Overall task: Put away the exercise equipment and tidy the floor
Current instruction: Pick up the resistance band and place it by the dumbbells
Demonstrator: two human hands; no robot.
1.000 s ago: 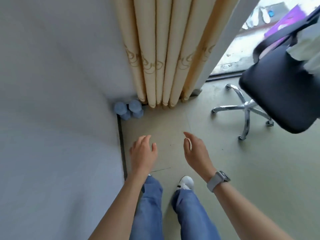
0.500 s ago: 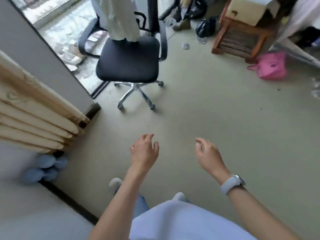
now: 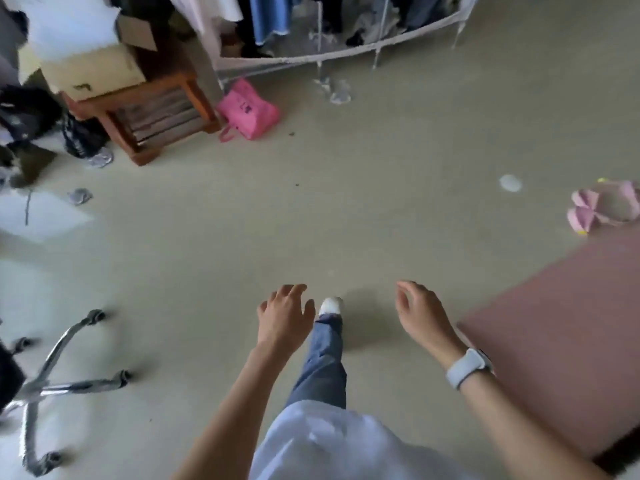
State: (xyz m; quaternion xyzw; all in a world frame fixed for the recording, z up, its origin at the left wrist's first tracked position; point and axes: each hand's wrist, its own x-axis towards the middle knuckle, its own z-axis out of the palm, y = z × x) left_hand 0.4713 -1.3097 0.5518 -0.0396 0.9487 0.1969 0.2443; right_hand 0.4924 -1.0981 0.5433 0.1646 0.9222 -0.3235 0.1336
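The left hand (image 3: 284, 318) is hovering above the floor (image 3: 381, 209) with its fingers (image 3: 294, 292) loosely spread and gripping nothing. The right hand (image 3: 420, 315) is hovering level with it, well apart, its fingers (image 3: 407, 289) lightly curled and likewise empty; a pale wristband (image 3: 467, 368) is sitting on the right wrist. Between the two hands, one leg in blue trousers (image 3: 325, 365) is reaching forward, ending in a white shoe (image 3: 330, 304) on the floor. A reddish-pink exercise mat (image 3: 561, 341) is lying flat at the floor's right edge, just beside the right forearm. Beyond the mat's far corner, a pair of pink slippers (image 3: 602, 206) is lying near the right edge, with a small white disc (image 3: 510, 183) near them. Toward the far left corner, a pink bag (image 3: 249, 110) is resting against a wooden stand (image 3: 156, 116) that is carrying a cardboard box (image 3: 93, 69). A clothes rack (image 3: 332, 50) is standing along the far edge. A chrome chair base (image 3: 62, 375) is occupying the near left corner; motion blur is softening it.
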